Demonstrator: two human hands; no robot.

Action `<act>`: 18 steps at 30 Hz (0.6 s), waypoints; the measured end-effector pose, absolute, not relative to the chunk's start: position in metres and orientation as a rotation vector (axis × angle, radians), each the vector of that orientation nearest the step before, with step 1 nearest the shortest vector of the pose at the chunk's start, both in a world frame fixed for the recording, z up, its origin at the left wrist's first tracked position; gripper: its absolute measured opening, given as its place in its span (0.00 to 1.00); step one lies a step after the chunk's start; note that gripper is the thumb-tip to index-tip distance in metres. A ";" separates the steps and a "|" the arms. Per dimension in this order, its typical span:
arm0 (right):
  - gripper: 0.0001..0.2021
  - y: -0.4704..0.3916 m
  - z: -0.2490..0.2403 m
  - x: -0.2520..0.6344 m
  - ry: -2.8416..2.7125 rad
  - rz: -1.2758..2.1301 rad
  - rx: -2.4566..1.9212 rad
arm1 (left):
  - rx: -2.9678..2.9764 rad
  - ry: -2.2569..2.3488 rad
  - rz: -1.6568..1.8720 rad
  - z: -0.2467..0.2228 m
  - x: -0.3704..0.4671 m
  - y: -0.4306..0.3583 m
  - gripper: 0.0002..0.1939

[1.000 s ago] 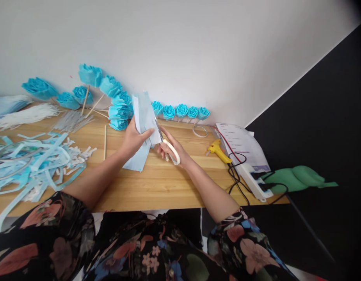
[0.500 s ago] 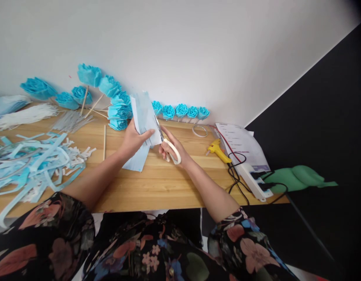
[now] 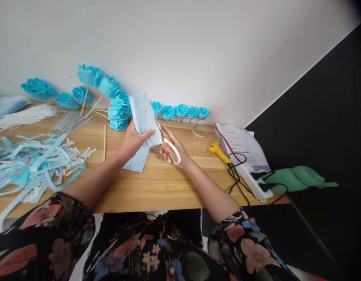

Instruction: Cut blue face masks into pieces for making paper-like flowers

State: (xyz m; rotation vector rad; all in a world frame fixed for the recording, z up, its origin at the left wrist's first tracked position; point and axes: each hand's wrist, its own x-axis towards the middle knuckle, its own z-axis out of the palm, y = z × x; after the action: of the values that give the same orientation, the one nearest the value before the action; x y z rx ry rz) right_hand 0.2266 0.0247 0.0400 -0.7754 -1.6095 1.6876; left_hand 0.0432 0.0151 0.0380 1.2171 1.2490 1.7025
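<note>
My left hand (image 3: 135,140) grips a pale blue and white face mask (image 3: 144,117), its thumb lying across the front. White-handled scissors (image 3: 175,153) are in my right hand (image 3: 176,146), fingers wrapped round the loops. Their blades lie along the right edge of the mask, pointing up and away; whether they are fully closed I cannot tell. Beneath my hands another light blue sheet (image 3: 137,160) lies flat on the wooden table (image 3: 168,187).
Blue fabric flowers (image 3: 89,75) on sticks lean along the wall. Cut strips (image 3: 36,164) heap at the left, beside white ear loops (image 3: 28,116). A yellow glue gun (image 3: 219,150), a tape roll (image 3: 200,131) and a power strip (image 3: 253,181) with cables lie to the right.
Almost nothing differs. The mask and scissors have shifted very slightly, with both hands keeping their hold.
</note>
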 end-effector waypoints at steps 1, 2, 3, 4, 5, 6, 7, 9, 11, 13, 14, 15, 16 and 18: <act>0.50 0.024 0.041 0.226 -1.606 1.689 -0.779 | 1.218 1.246 1.706 0.038 0.043 0.015 0.33; 0.50 0.023 0.042 0.226 -1.605 1.688 -0.784 | 1.220 1.245 1.710 0.038 0.043 0.015 0.33; 0.49 0.023 0.042 0.226 -1.604 1.687 -0.790 | 1.220 1.244 1.714 0.037 0.043 0.016 0.33; 0.49 0.023 0.043 0.226 -1.605 1.686 -0.796 | 1.219 1.242 1.716 0.037 0.044 0.016 0.32; 0.49 0.022 0.044 0.227 -1.605 1.684 -0.800 | 1.217 1.238 1.718 0.037 0.044 0.016 0.32; 0.49 0.022 0.044 0.227 -1.606 1.684 -0.802 | 1.213 1.234 1.719 0.037 0.044 0.016 0.32; 0.49 0.022 0.044 0.227 -1.605 1.684 -0.801 | 1.209 1.232 1.719 0.038 0.044 0.016 0.31; 0.49 0.023 0.043 0.226 -1.603 1.685 -0.798 | 1.206 1.233 1.719 0.038 0.044 0.016 0.31; 0.50 0.023 0.042 0.226 -1.598 1.685 -0.796 | 1.204 1.234 1.718 0.039 0.045 0.015 0.32; 0.50 0.024 0.042 0.225 -1.593 1.683 -0.800 | 1.197 1.237 1.715 0.039 0.045 0.015 0.32; 0.50 0.024 0.042 0.225 -1.592 1.680 -0.805 | 1.193 1.243 1.715 0.039 0.045 0.015 0.32; 0.49 0.024 0.041 0.225 -1.592 1.674 -0.812 | 1.189 1.249 1.715 0.040 0.045 0.014 0.32; 0.49 0.024 0.041 0.224 -1.592 1.669 -0.819 | 1.186 1.253 1.714 0.040 0.045 0.014 0.31; 0.49 0.024 0.041 0.224 -1.590 1.669 -0.829 | 1.176 1.245 1.714 0.040 0.045 0.015 0.31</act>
State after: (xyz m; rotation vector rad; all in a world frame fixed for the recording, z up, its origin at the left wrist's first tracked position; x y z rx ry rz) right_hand 0.2239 0.0237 0.0413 -0.8286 -1.5895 1.6687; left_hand 0.0452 0.0146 0.0402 1.1762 1.2447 1.7144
